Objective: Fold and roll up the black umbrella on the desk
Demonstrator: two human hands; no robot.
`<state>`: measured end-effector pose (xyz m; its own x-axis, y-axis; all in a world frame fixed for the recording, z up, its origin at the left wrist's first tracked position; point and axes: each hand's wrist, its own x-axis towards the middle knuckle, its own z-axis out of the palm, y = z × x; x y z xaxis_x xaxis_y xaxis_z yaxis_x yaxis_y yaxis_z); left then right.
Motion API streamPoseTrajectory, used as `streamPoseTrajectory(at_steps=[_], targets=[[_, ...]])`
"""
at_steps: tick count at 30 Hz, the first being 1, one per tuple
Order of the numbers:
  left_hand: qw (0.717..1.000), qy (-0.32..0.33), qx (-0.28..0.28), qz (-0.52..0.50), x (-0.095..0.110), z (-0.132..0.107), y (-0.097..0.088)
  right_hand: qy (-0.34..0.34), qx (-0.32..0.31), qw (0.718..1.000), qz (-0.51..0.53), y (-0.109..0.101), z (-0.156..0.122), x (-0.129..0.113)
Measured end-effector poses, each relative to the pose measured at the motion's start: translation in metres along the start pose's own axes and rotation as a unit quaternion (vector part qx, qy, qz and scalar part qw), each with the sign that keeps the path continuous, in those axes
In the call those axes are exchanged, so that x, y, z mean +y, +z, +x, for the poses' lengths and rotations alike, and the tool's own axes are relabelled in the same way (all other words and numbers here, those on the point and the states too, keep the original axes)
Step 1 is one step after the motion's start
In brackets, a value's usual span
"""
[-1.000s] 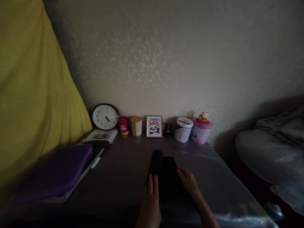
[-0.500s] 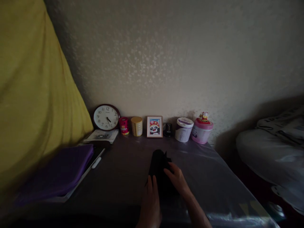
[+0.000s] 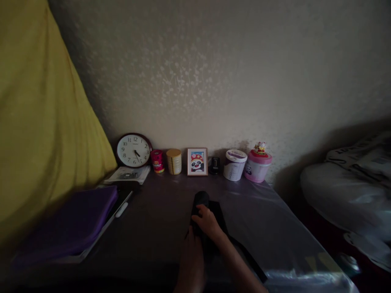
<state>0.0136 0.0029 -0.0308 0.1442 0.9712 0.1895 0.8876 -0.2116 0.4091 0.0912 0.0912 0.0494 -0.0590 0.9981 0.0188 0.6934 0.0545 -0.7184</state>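
Observation:
A black rolled bundle [image 3: 200,199], apparently fabric, lies lengthwise on the table in front of me. It is too dark to tell its exact kind. My right hand [image 3: 207,221] is closed over the top of the roll, fingers curled toward its left side. Lower down, my left hand [image 3: 191,248] grips the near left part, its fingers pressed together and partly in shadow. To the right of the roll a flat black flap [image 3: 217,209] lies spread out, and a long black strap [image 3: 249,256] trails toward the near right. My right forearm hides part of the bundle.
Along the wall stand a clock [image 3: 133,150], a red cup [image 3: 157,161], a yellow tin [image 3: 174,162], a framed panda picture [image 3: 197,162], a small black object [image 3: 215,166], a white tub [image 3: 235,165] and a pink tub [image 3: 257,167]. At left lies a purple folder [image 3: 73,219] beside a yellow curtain [image 3: 45,106].
My right hand has moved left from the bundle's right side onto its top. The black flap and the strap now show at the right. My left hand has stayed nearly in place.

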Motion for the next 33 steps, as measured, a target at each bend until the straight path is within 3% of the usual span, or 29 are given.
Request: streamPoseTrajectory(at_steps=[4, 15, 18, 20, 23, 27, 29, 33], targets=[[1.0, -0.015, 0.017, 0.008, 0.0, -0.006, -0.005, -0.024, -0.015, 0.998, -0.059, 0.003, -0.001, -0.004], [0.995, -0.025, -0.073, 0.058, 0.014, -0.007, -0.045, -0.044, -0.073, 0.991, -0.108, 0.004, 0.001, -0.011], [0.996, -0.026, -0.068, 0.061, 0.017, -0.002, -0.05, -0.069, -0.08, 0.987, -0.125, 0.003, -0.001, -0.015], [0.997, -0.022, -0.055, 0.053, 0.017, 0.001, -0.05, -0.095, -0.093, 0.985, -0.11, 0.0, -0.005, -0.016], [0.998, -0.018, -0.042, 0.038, 0.015, 0.001, -0.047, -0.163, -0.129, 0.978, -0.003, -0.007, -0.017, -0.014], [1.0, -0.017, -0.02, 0.009, 0.014, -0.001, -0.044, -0.254, -0.061, 0.962, 0.083, -0.014, -0.035, 0.003], [0.999, -0.035, -0.034, 0.016, 0.014, -0.002, -0.044, -0.294, -0.02, 0.954, 0.052, -0.014, -0.038, 0.013], [0.994, -0.076, -0.065, 0.046, 0.016, -0.001, -0.044, -0.336, -0.007, 0.941, -0.031, -0.008, -0.024, 0.03]])
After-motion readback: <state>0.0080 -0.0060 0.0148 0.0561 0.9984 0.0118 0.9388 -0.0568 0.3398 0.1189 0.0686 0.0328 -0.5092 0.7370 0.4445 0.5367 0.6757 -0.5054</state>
